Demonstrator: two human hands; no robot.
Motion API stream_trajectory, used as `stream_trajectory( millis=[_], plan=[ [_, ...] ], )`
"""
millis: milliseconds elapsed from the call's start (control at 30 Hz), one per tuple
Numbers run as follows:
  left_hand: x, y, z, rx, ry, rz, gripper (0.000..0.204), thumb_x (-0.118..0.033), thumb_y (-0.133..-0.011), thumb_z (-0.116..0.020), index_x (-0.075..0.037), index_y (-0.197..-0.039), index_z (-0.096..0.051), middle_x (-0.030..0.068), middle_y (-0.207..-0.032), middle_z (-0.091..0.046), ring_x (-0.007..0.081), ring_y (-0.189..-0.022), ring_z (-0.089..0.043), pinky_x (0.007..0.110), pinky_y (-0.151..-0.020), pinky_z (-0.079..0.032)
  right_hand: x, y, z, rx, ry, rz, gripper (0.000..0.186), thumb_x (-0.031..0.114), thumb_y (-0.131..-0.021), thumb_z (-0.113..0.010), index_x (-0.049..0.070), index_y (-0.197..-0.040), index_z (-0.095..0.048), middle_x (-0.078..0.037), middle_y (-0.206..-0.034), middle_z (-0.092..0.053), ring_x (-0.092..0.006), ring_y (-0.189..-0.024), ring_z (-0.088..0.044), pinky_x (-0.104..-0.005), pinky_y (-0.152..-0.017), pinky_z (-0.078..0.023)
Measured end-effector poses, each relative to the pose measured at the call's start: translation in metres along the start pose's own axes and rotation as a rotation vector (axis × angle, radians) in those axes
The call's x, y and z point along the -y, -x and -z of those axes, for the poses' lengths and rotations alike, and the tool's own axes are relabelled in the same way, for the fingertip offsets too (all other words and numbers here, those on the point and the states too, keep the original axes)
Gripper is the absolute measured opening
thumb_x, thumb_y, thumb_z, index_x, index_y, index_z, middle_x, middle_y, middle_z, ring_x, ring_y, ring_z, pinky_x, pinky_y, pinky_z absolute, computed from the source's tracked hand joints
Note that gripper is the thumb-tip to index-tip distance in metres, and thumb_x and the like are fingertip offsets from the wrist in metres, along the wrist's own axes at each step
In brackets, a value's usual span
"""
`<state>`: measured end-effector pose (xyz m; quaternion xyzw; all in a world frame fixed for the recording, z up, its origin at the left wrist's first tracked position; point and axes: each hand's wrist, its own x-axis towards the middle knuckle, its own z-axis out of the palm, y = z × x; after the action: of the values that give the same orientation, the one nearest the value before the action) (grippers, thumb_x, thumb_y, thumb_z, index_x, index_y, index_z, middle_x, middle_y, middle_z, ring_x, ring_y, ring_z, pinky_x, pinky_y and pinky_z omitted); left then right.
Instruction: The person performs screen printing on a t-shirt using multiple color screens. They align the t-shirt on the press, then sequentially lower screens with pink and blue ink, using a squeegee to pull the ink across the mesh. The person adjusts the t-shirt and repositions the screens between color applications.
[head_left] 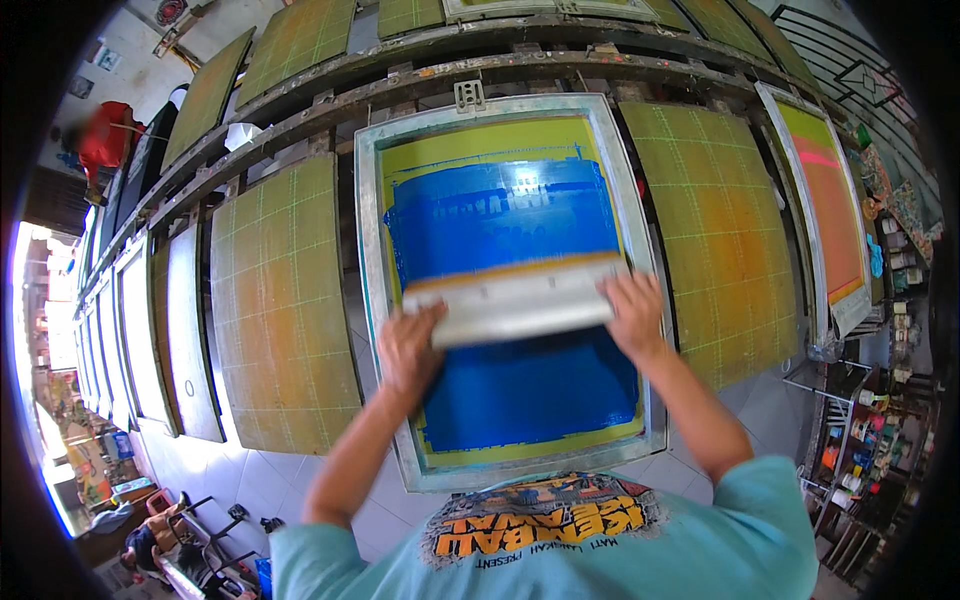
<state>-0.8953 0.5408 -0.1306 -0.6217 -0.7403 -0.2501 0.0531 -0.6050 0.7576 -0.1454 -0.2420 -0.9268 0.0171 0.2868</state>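
A wide, pale squeegee (520, 305) with an orange-brown blade edge lies across a screen printing frame (369, 220). My left hand (408, 352) grips its left end, and my right hand (634, 312) is wrapped over its right end. Both hands are closed, and the squeegee is slightly smeared by motion. Blue ink (530, 395) covers most of the yellow-green mesh, both beyond the squeegee and on my side of it. Farther up, the ink is streaked and patchy. What lies under the screen is hidden.
Olive boards with pale grid lines flank the frame, one on the left (285, 310) and one on the right (715, 245). Another screen (861, 215) with orange-pink mesh stands farther right. Long rails (560, 68) run behind. Shelves of jars (865, 450) line the right. A person in red (105, 135) is far left.
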Motion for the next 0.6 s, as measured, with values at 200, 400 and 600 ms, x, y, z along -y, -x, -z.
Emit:
stream_trajectory(
  millis=[200,400,600],
  plan=[
    [0.122,-0.236,-0.004,0.696,-0.337,0.219,0.058,-0.055,-0.067,-0.086,-0.008,-0.1,-0.078,0.0166,-0.1,-0.076,0.0302,-0.093,-0.074,0.044,-0.086,-0.057,-0.096,-0.231,-0.031,0.649,0.023,-0.034,0.042,0.029,-0.068,-0.086,0.007,-0.103,-0.075,-0.017,-0.094,-0.074,-0.035,-0.092,-0.07,-0.045,-0.084,-0.053],
    [0.088,-0.205,0.052,0.663,-0.145,0.097,0.065,-0.058,-0.069,-0.083,-0.009,-0.111,-0.076,0.0196,-0.097,-0.075,0.0369,-0.09,-0.072,0.044,-0.083,-0.057,-0.064,-0.207,0.017,0.734,-0.019,-0.149,0.046,0.027,-0.062,-0.092,0.01,-0.102,-0.076,-0.013,-0.097,-0.075,-0.0332,-0.096,-0.068,-0.0452,-0.086,-0.053],
    [-0.057,0.079,0.099,0.299,-0.002,0.045,0.053,-0.001,-0.05,-0.082,-0.014,-0.1,-0.072,0.0037,-0.096,-0.071,0.0263,-0.091,-0.066,0.039,-0.077,-0.055,0.057,0.071,0.108,0.266,-0.034,0.093,0.022,0.011,-0.078,-0.067,0.014,-0.1,-0.071,-0.005,-0.095,-0.058,-0.0265,-0.098,-0.057,-0.0482,-0.094,-0.043]
  ],
)
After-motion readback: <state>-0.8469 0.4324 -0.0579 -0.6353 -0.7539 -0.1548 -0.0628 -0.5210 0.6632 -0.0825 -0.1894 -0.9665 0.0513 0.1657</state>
